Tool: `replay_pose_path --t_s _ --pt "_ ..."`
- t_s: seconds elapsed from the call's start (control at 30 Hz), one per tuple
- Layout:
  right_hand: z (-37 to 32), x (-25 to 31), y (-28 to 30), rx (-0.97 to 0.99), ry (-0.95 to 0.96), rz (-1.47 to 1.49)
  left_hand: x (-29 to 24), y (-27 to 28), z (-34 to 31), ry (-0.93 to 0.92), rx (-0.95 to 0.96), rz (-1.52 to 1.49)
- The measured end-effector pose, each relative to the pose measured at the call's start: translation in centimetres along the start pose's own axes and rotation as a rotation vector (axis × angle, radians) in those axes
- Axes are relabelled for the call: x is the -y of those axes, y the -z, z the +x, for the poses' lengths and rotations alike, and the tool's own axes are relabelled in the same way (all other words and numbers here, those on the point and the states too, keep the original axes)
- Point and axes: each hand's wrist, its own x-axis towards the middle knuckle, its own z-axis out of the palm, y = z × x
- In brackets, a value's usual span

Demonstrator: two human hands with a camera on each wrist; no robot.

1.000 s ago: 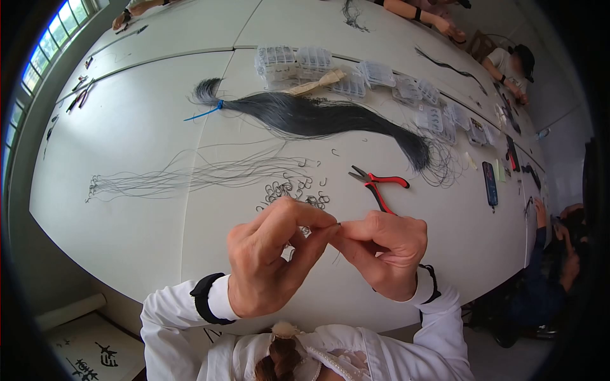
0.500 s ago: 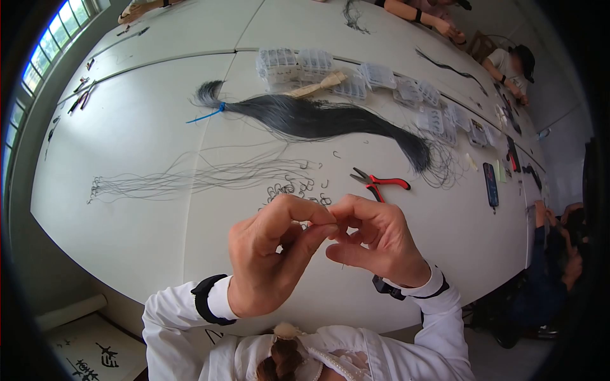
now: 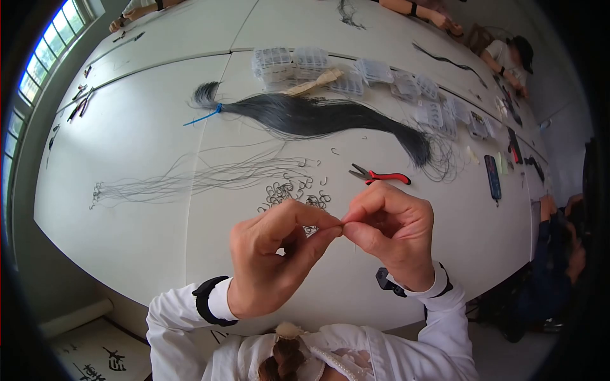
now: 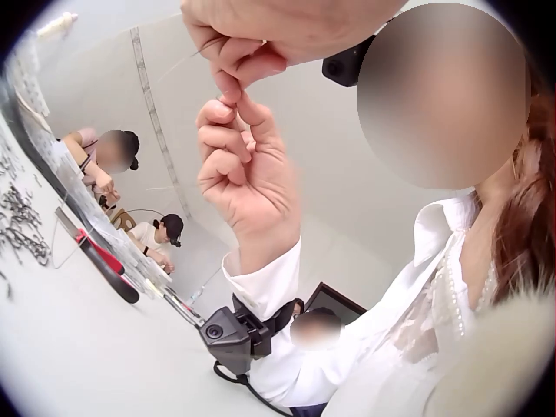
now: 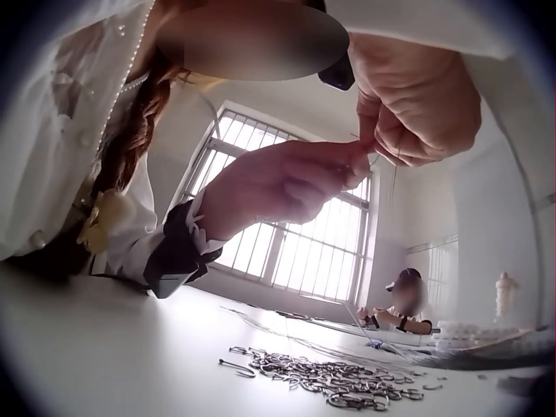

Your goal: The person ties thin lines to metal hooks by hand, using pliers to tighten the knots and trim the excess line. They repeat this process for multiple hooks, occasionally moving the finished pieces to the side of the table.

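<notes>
My left hand [image 3: 273, 254] and right hand [image 3: 397, 235] meet above the table, thumb and forefinger tips together. The left pinches a tiny fish hook [image 5: 373, 160], mostly hidden by the fingertips. Pinched in the right fingers is a thin line [image 5: 393, 182], its loose end hanging below them in the right wrist view. Beyond the hands lies a pile of dark fish hooks [image 3: 279, 193]. Red-handled pliers [image 3: 384, 176] with spread jaws rest behind the right hand. Several lengths of line [image 3: 146, 190] with hooks at their left ends stretch across the left side.
A thick bundle of dark line [image 3: 318, 117], bound by a blue tie [image 3: 206, 115], lies across the table [image 3: 114, 235]. Behind it are clear plastic boxes [image 3: 375, 71]. A phone [image 3: 492, 176] lies at the right. Other people sit around the far edges.
My right hand has shifted slightly; its thumb and forefinger, spread apart half a second ago, now pinch together at the left fingertips. The left hand stays nearly in place.
</notes>
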Motion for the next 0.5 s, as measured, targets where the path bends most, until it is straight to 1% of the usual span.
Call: replay_pose_path --t_s 0.07,0.1,0.17,0.2,0.27,0.3,0.37,0.5 --pt "-0.1 0.0 0.1 -0.008 -0.006 0.006 -0.4 -0.1 -0.1 0.15 -0.04 -0.157" --pt "0.0 0.0 0.2 -0.012 -0.012 0.01 -0.6 0.0 0.0 0.151 -0.039 -0.156" --pt "0.0 0.0 0.2 -0.012 -0.016 0.003 -0.7 0.4 0.2 0.242 0.033 -0.193" --pt "0.1 0.0 0.2 -0.011 -0.02 -0.005 -0.8 0.4 0.3 0.243 0.034 -0.192" --pt "0.2 0.1 0.2 0.002 -0.046 0.014 -0.9 0.6 0.4 0.35 0.039 -0.246" --pt "0.2 0.1 0.2 0.016 -0.071 0.032 -0.9 0.6 0.5 0.352 0.036 -0.246" --pt "0.2 0.0 0.2 0.026 -0.091 0.045 -0.8 0.6 0.6 0.37 0.006 -0.362" --pt "0.5 0.2 -0.4 0.028 -0.133 0.032 -0.8 0.9 0.8 0.422 -0.038 -0.413"
